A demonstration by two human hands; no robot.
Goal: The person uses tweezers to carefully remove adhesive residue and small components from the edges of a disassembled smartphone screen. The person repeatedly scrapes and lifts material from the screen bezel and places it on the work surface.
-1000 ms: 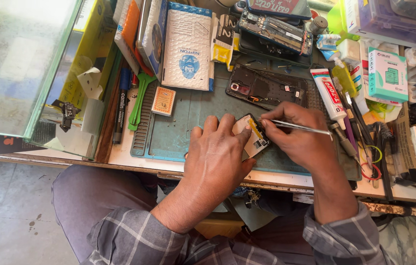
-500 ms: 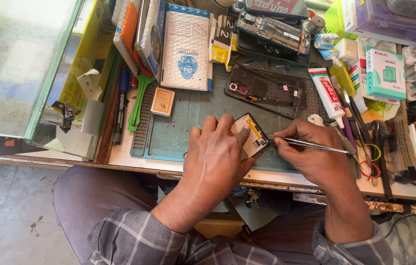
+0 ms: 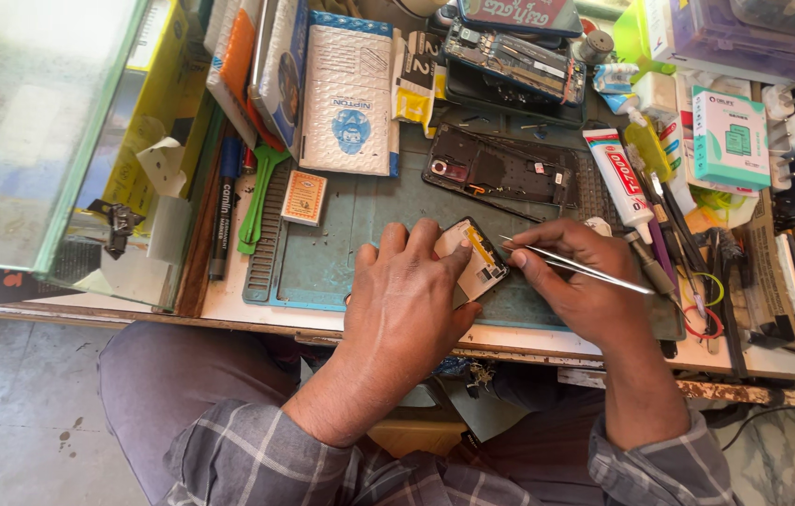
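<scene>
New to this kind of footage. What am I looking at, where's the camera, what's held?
No machine here: one camera on a person's head looks down at their two bare hands over a cluttered repair bench. The left hand presses a small phone part onto the green work mat. The right hand holds metal tweezers, tips at that part. Behind lie an opened phone body, a glue tube, a white padded envelope and a small orange box.

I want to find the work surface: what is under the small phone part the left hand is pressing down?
The small phone part lies on a teal work mat, held by the left hand. The mat directly beneath the part and the hand is covered.
</scene>
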